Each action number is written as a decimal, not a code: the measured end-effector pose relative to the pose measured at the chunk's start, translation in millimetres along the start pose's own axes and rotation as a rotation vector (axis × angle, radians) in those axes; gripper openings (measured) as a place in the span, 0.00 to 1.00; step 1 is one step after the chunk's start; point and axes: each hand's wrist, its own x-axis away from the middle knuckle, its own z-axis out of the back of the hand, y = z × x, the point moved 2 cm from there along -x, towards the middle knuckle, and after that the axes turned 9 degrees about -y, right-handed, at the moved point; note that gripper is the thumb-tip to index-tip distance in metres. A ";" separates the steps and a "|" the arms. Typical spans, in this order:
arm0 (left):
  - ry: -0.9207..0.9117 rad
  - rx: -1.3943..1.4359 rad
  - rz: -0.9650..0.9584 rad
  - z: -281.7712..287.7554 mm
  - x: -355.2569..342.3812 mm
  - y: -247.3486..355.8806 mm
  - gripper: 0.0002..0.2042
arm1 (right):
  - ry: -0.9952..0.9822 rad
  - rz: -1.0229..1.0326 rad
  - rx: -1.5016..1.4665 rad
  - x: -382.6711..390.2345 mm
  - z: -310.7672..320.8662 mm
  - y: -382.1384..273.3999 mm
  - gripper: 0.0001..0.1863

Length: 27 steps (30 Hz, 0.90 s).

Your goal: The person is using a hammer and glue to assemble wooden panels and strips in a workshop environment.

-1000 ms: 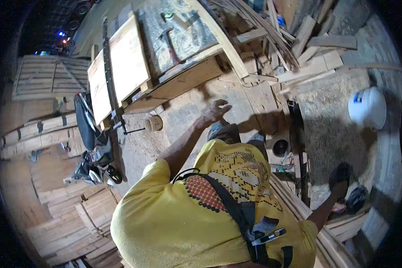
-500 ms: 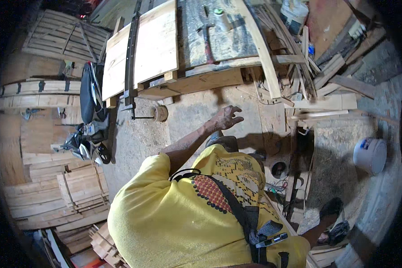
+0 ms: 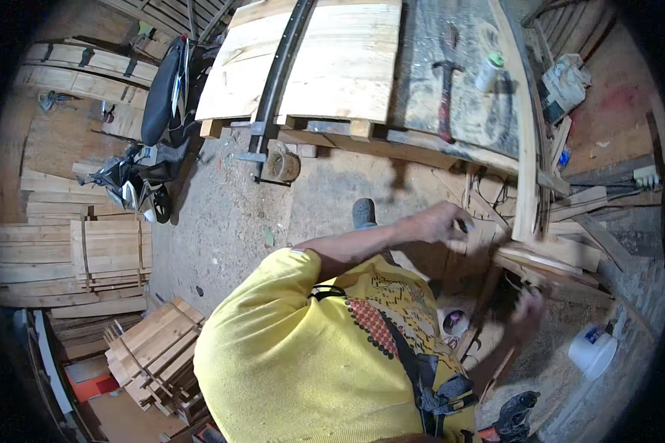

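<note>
In the head view, the left hand (image 3: 440,221) is reaching out, fingers curled but gripping nothing, over the pale curved wooden strips (image 3: 547,258) lying beside the counter (image 3: 451,96). The right hand (image 3: 526,314), blurred, is closing around a dark thin wooden slat (image 3: 488,295). A black-handled hammer (image 3: 445,92) is resting on the counter's near edge.

Hammer (image 3: 445,96) lies on workbench (image 3: 451,44), right of board (image 3: 325,59).

Single head fisheye, steep downward look over shoulder, workshop floor (image 3: 229,221) below.
</note>
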 end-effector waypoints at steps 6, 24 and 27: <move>-0.039 0.232 -0.031 75.1 26.1 -21.2 0.11 | -0.151 -0.107 -0.485 -84.6 -157.6 -227.2 0.12; 0.196 -0.276 0.102 335.6 16.8 -84.8 0.08 | -0.186 -0.339 0.178 -353.9 -307.0 -173.2 0.30; 0.050 -0.639 -0.052 367.8 -26.1 -77.6 0.08 | -0.143 -0.217 0.227 -370.1 -330.9 -152.7 0.26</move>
